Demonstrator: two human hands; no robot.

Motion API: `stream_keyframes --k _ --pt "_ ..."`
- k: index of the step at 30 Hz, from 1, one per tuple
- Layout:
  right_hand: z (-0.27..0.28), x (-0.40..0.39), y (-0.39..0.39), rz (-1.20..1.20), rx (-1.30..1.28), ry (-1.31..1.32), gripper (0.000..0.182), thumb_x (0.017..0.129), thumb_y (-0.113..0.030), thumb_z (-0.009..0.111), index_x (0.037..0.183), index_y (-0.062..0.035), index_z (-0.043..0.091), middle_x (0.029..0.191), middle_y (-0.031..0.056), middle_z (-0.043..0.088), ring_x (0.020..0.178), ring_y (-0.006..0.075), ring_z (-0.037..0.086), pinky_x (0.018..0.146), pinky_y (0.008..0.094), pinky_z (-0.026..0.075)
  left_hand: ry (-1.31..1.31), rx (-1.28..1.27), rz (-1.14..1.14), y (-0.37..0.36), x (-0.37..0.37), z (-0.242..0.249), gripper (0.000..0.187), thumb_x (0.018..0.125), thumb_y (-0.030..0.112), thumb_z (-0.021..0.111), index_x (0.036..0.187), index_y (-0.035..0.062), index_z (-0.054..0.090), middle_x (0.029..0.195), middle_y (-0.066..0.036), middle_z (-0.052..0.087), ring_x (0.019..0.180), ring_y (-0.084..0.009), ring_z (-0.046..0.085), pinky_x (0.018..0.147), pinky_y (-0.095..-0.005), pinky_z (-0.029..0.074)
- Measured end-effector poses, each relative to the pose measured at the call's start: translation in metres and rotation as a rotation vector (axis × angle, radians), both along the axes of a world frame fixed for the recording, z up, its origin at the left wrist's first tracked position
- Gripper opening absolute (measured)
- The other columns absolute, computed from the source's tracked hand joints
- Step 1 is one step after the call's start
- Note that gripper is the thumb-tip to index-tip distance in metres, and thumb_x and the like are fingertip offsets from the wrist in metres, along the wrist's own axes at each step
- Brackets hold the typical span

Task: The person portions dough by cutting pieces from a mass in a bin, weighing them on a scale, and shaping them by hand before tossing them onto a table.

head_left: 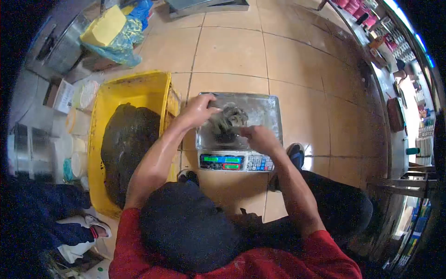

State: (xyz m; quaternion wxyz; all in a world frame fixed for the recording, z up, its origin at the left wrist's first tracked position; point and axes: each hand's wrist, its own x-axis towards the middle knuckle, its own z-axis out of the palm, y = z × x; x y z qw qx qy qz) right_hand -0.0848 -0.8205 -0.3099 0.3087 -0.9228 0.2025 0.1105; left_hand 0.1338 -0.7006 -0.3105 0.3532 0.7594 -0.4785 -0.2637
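A digital scale [223,161] with a steel tray [267,109] stands on the floor in front of me. On the tray lies a lumpy, dark grey-green, dough-like mass [228,123]. My left hand [200,111] is over the tray's left side, thumb and fingers apart, close to the mass. My right hand [260,138] is at the mass's right side with curled fingers pressed together; whatever is in them is hidden. To the left, a yellow tub [169,93] holds a large dark lump [127,139] that looks like the same material.
Above the tub are a yellow block [106,25] and a blue plastic bag [125,49]. Tubs and containers [79,153] line the left. A long table [371,65] runs along the right. Another person's foot [98,228] is at lower left.
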Motion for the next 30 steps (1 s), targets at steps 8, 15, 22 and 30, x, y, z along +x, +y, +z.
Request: stream_keyframes --k 8,15,22,30 --pt "0.017 -0.022 0.006 0.326 0.451 0.268 0.043 0.075 -0.012 0.059 0.119 -0.0108 0.058 0.112 0.0102 0.062 0.101 0.0208 0.060 0.089 0.0320 0.045 0.085 -0.509 0.467 0.042 0.042 0.098 0.042 0.085 0.026 0.063 0.113 -0.0032 0.053 0.100 -0.010 0.062 0.095 -0.0193 0.057 0.087 -0.0305 0.042" --pt "-0.001 -0.035 -0.025 -0.207 0.545 -0.268 0.053 0.078 0.002 0.052 0.131 -0.0011 0.043 0.120 0.0119 0.057 0.097 0.0145 0.054 0.083 0.0251 0.043 0.958 -0.368 1.225 0.255 0.026 -0.002 0.056 0.084 0.022 0.062 0.127 -0.0027 0.036 0.120 -0.014 0.046 0.115 -0.0269 0.044 0.095 -0.0390 0.039" --pt "-0.013 -0.029 -0.017 -0.417 0.405 -0.278 0.047 0.079 -0.003 0.053 0.126 0.0016 0.047 0.111 0.0108 0.061 0.087 0.0126 0.056 0.075 0.0269 0.046 0.232 -0.627 1.187 0.268 0.007 0.019 0.040 0.090 0.021 0.044 0.125 0.0016 0.041 0.121 -0.013 0.048 0.109 -0.0255 0.049 0.090 -0.0340 0.044" --pt "-0.088 -0.051 -0.028 -0.473 -0.136 -0.155 0.031 0.084 -0.014 0.048 0.113 -0.0030 0.051 0.088 0.0276 0.059 0.079 0.0474 0.056 0.069 0.0494 0.047 -0.513 -0.194 -0.052 0.000 -0.080 -0.009 0.048 0.070 0.015 0.060 0.116 0.0057 0.052 0.127 -0.031 0.036 0.119 -0.0456 0.035 0.095 -0.0576 0.031"
